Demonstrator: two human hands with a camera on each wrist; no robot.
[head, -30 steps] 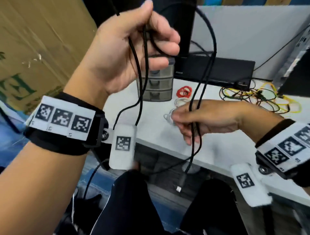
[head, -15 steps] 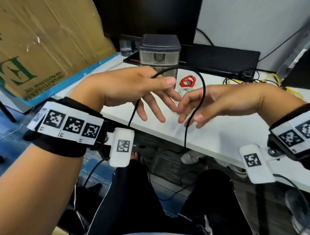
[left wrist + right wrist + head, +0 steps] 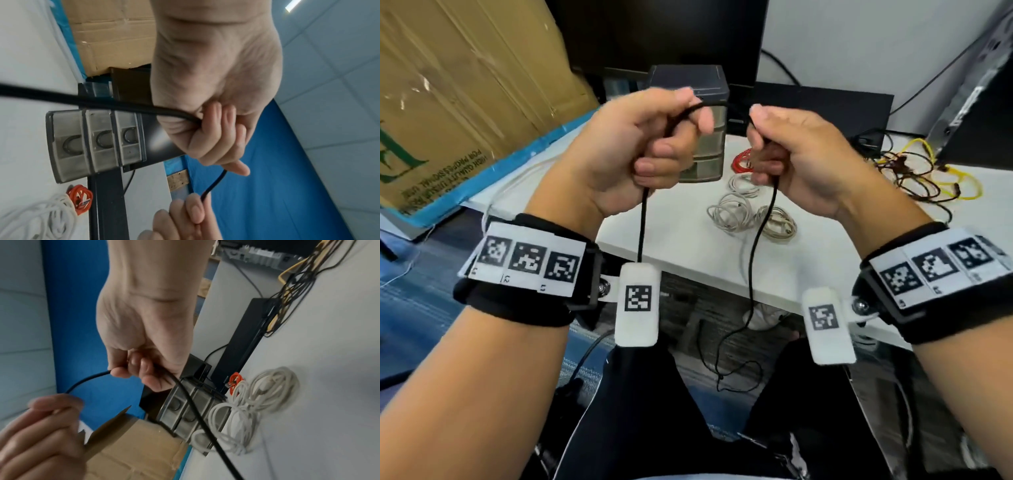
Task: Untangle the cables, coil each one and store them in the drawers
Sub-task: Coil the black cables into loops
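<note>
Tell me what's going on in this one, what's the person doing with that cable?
A person holds one black cable up in front of the desk, left hand and right hand each gripping it, a short span between them and both ends hanging toward the floor. It is not coiled yet. White coiled cables and a red one lie beside the small drawer unit, whose drawers are closed. A yellow-and-black tangle waits further right.

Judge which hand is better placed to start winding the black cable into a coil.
Probably the right hand: the black cable hangs long and slack below its grip, loose length to feed. The left hand holds the other side and could anchor the loops.
</note>
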